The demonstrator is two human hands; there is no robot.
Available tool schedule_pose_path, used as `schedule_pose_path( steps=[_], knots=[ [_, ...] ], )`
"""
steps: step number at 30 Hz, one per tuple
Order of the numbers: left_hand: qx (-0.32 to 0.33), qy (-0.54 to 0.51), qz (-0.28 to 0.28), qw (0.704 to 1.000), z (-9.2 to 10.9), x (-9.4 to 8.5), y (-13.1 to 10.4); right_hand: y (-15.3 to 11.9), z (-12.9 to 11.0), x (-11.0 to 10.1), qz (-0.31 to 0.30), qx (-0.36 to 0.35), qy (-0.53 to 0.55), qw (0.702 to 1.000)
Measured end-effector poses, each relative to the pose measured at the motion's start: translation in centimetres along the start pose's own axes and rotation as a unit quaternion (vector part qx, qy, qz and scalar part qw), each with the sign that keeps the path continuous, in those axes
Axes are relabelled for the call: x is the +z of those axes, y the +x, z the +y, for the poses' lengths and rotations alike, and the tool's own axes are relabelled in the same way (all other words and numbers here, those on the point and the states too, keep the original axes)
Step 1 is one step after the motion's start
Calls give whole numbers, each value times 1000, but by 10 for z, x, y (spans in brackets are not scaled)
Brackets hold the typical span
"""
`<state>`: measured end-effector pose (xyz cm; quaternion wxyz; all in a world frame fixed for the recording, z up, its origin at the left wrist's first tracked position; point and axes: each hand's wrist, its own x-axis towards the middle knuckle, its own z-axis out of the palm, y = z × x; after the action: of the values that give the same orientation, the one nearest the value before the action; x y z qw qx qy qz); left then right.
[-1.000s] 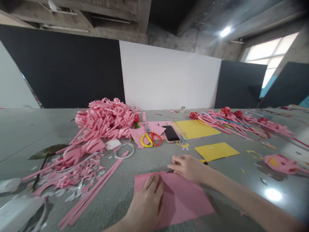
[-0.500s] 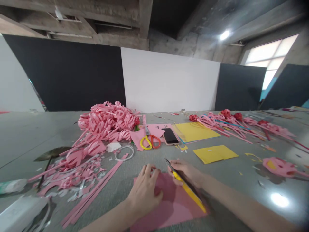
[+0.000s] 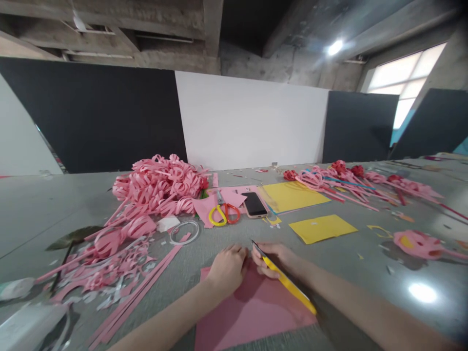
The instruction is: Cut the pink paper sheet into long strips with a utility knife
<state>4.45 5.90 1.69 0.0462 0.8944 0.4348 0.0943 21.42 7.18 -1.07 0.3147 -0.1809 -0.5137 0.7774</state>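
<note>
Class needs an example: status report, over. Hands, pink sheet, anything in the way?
Right hand gripping yellow cutter. Left hand on pink sheet. Scissors, phone beyond, off sheet.

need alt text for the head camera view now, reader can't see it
A person's right hand holds a yellow cutter over a pink paper sheet on a grey surface, the left hand at the sheet's far edge. Beyond lie scissors, a phone and yellow sheets, with a heap of curled pink paper strips to the left.
</note>
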Motion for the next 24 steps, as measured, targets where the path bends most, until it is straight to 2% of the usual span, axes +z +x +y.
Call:
schedule_pose_path(
  steps=[4, 19, 24],
  knots=[
    [-1, 4, 4, 1000, -1, 2, 0, 0, 1, 0, -17, -14, 1, 1000],
    [-15, 19, -2, 1000, 1, 6, -2, 0, 0, 2, 1, -6, -18, 1000],
    [1, 25, -1, 1000, 0, 5, -2, 1, 1, 0, -6, -5, -7, 1000]
  ],
)
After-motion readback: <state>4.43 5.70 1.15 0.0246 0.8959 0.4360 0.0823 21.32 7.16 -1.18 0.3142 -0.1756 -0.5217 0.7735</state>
